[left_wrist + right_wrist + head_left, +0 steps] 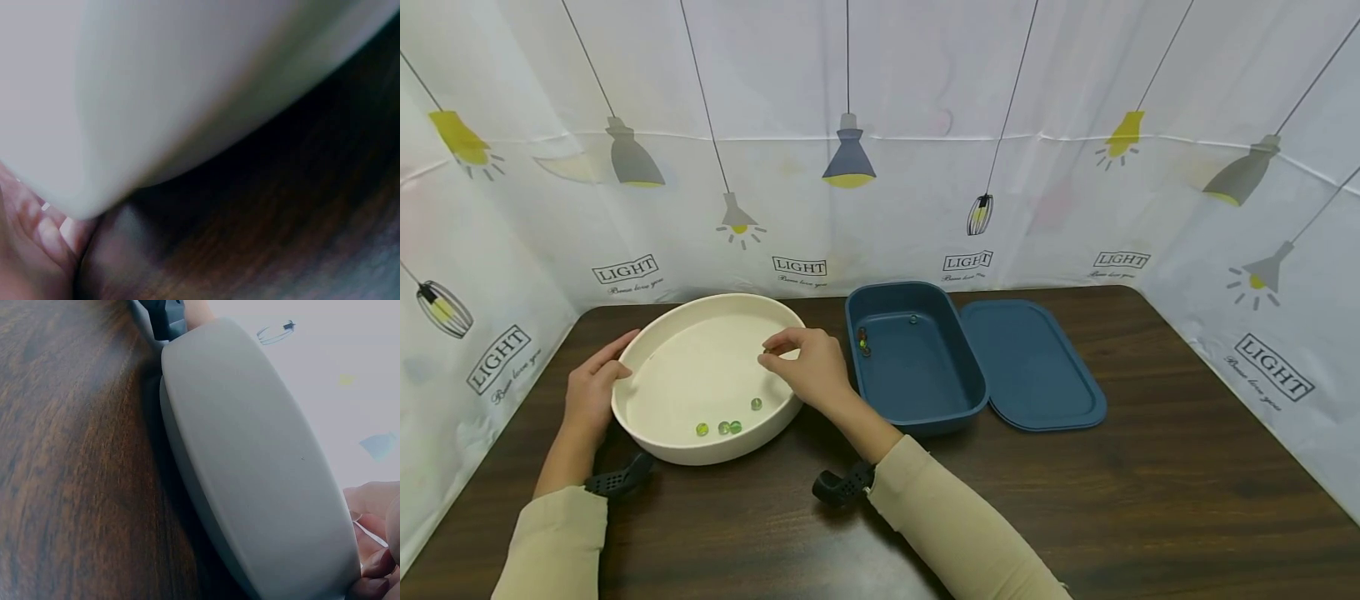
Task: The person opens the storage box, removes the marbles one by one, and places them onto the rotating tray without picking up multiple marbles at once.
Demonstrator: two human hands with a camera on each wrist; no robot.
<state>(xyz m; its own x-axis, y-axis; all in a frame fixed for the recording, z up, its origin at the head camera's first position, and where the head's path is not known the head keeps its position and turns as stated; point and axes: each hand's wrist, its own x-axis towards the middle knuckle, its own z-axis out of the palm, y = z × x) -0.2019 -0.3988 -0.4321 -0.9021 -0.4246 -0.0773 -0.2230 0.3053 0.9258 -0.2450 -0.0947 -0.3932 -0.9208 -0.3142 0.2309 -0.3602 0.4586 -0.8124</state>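
A round cream dish (692, 375) stands at the left of the table, several clear green marbles (756, 404) lying toward its near side. My left hand (591, 387) grips the dish's left rim; in the left wrist view its fingers (47, 234) are partly hidden by the dish wall (156, 81). Over the right part of the dish, my right hand (811, 364) pinches a small dark marble (767, 351) between thumb and fingertips, mostly covered by them. In the right wrist view, curled fingers (378, 562) show beside the dish's outer wall (256, 456).
Right of the dish stands a deep blue rectangular container (917, 375) with several marbles (863, 343) by its left wall and one near the back. Its flat blue lid (1037, 367) lies beside it on the dark wood table (1150, 483). A lamp-printed white sheet (910, 208) hangs behind.
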